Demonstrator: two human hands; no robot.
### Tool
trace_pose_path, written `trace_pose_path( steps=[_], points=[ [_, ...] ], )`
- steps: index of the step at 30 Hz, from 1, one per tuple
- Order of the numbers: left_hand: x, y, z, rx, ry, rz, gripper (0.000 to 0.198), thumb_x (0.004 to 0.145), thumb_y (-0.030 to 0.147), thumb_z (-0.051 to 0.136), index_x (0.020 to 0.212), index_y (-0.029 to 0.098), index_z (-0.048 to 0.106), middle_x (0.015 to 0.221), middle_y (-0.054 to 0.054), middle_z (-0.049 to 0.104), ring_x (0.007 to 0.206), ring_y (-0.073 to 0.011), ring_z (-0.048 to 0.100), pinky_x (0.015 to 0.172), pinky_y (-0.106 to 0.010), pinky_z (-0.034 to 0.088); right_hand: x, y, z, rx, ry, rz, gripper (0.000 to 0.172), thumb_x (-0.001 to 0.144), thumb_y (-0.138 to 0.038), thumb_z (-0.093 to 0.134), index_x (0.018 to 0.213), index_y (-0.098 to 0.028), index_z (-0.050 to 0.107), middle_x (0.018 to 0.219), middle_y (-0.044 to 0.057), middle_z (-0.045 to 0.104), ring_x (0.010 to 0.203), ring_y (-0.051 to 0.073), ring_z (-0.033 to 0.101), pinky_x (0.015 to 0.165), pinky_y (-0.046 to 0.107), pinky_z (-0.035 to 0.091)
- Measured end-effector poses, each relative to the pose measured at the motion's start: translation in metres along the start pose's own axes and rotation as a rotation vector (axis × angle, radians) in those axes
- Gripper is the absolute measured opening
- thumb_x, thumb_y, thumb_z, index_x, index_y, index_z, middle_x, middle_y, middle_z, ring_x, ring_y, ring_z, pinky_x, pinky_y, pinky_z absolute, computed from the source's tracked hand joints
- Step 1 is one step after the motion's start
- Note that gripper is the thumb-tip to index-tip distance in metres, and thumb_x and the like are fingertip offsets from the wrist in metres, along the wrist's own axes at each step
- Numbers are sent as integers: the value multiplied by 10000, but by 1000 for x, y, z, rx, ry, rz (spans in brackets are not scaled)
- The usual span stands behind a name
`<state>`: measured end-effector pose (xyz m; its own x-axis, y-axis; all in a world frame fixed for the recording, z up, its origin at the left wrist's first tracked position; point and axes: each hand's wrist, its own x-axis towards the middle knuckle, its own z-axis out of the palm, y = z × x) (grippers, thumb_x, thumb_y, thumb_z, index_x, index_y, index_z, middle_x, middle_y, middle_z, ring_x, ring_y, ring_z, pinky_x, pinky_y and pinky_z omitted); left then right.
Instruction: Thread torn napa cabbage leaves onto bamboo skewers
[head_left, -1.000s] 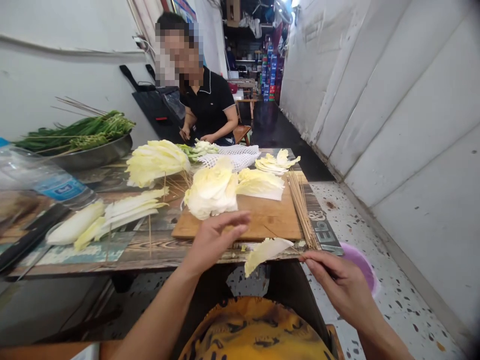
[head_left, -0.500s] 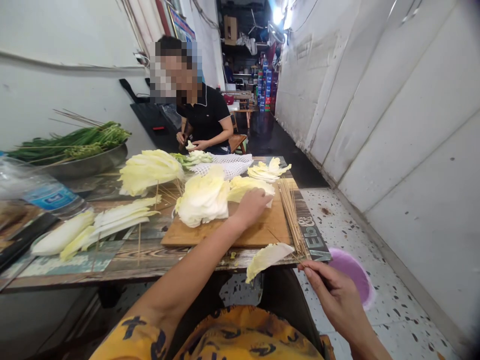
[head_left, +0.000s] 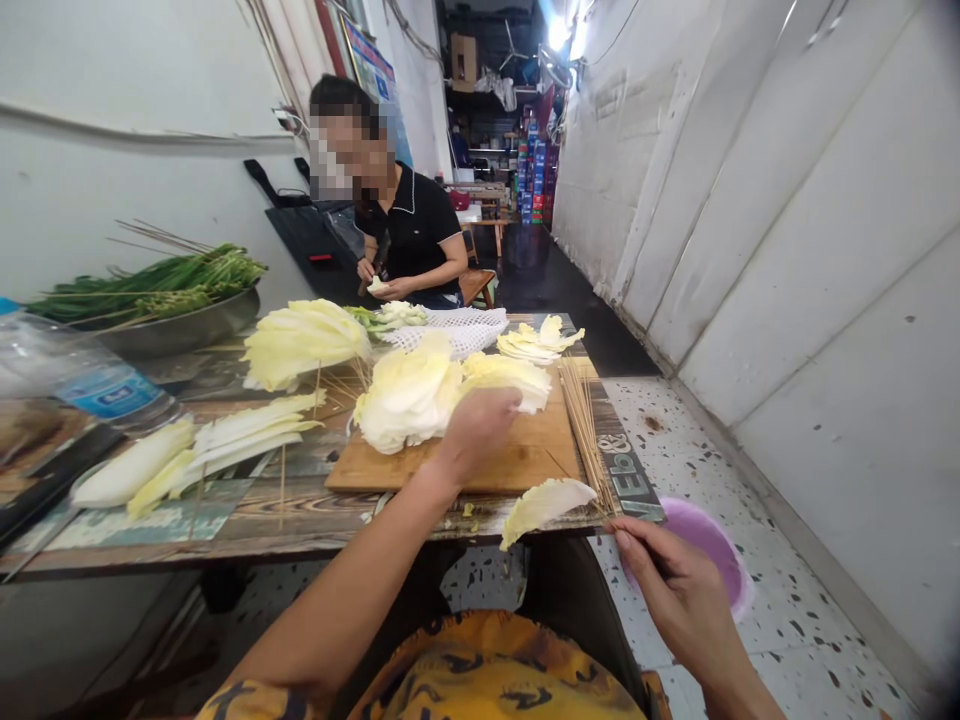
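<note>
My right hand (head_left: 679, 575), beyond the table's front edge, pinches a thin wooden skewer (head_left: 602, 511) between thumb and fingers. On the skewer's far end is a pale yellow-white cabbage leaf (head_left: 546, 508). My left hand (head_left: 481, 428), smeared by motion, is over the wooden cutting board (head_left: 420, 472); its fingers cannot be made out clearly. Just beyond it lies a small stack of cabbage leaves (head_left: 517, 375), and left of that a larger pile of leaves (head_left: 405, 400). A bundle of skewers (head_left: 583, 430) lies along the board's right side.
Skewered leaves (head_left: 247, 440) and a water bottle (head_left: 112, 385) occupy the table's left. A metal bowl of greens (head_left: 187, 315) sits behind them. Across the table a person (head_left: 412, 225) holds a knife and a piece of vegetable. A purple basin (head_left: 716, 550) stands on the floor at right.
My left hand has drawn back from the small leaf stack, leftward and toward me. My right hand keeps its hold on the skewer, with the leaf slightly higher and farther right in view.
</note>
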<state>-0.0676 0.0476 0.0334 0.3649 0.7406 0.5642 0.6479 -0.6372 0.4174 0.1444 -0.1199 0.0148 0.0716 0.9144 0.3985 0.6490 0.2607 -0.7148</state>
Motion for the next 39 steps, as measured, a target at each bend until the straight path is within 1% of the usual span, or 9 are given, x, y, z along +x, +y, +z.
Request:
trace_pose_path(
  steps=[3, 5, 8, 11, 14, 20, 25, 32, 39],
  points=[
    [-16, 14, -28, -224, 209, -120, 156, 861, 278, 507, 962, 179, 574, 964, -47, 646, 907, -162, 595, 833, -272, 433, 4, -5, 0, 1, 9, -46, 183, 868, -276, 525, 930, -207, 684, 883, 48, 732, 766, 179, 689, 675, 244, 553],
    [-26, 22, -42, -472, 262, -310, 194, 815, 329, 587, 956, 196, 578, 879, -15, 646, 782, -138, 604, 721, -231, 453, 7, -10, 0, 11, 0, -83, 181, 870, -260, 522, 938, -210, 682, 888, 47, 730, 773, 177, 688, 685, 247, 552],
    [-40, 30, -52, -834, 138, -564, 268, 758, 347, 658, 967, 186, 619, 786, 0, 644, 670, -109, 581, 600, -190, 431, 12, -17, 3, 25, -38, -130, 181, 876, -226, 518, 961, -213, 677, 905, 47, 727, 799, 170, 684, 716, 249, 545],
    [-54, 34, -50, -1140, 58, -736, 382, 709, 317, 711, 1056, 182, 627, 778, -4, 651, 696, -107, 602, 614, -182, 442, 15, -21, 6, 27, -110, -148, 206, 887, -199, 500, 1004, -226, 667, 940, 44, 722, 833, 167, 679, 741, 254, 539],
    [-63, 34, -46, -1336, 17, -859, 524, 673, 281, 748, 1163, 209, 578, 764, 2, 663, 721, -114, 625, 641, -191, 466, 15, -22, 8, 24, -167, -155, 223, 893, -197, 488, 1026, -237, 662, 928, 37, 720, 832, 167, 676, 731, 258, 540],
    [-70, 32, -41, -1359, 35, -1006, 279, 611, 284, 795, 816, 131, 683, 708, -22, 684, 626, -94, 603, 593, -174, 469, 14, -23, 8, -1, -223, -136, 229, 908, -217, 459, 1021, -247, 656, 925, 40, 718, 835, 172, 670, 720, 268, 540],
    [-73, 34, -42, -1339, 58, -980, 283, 639, 321, 777, 841, 151, 676, 714, -26, 692, 637, -116, 617, 583, -195, 480, 14, -24, 8, -12, -232, -131, 219, 912, -225, 455, 1011, -239, 650, 942, 46, 714, 849, 173, 667, 737, 274, 537],
    [-74, 36, -42, -1303, 61, -1014, 352, 581, 346, 805, 843, 145, 681, 691, -23, 687, 628, -138, 628, 582, -223, 491, 16, -25, 8, -5, -231, -133, 246, 903, -233, 463, 1029, -247, 674, 941, 45, 720, 836, 173, 678, 716, 260, 546],
    [-74, 37, -42, -1327, 17, -1038, 311, 597, 357, 795, 781, 135, 679, 666, -24, 678, 600, -116, 595, 593, -215, 470, 17, -28, 6, -3, -233, -145, 259, 906, -223, 459, 1041, -256, 677, 899, 35, 722, 798, 168, 678, 679, 250, 541]
  ],
)
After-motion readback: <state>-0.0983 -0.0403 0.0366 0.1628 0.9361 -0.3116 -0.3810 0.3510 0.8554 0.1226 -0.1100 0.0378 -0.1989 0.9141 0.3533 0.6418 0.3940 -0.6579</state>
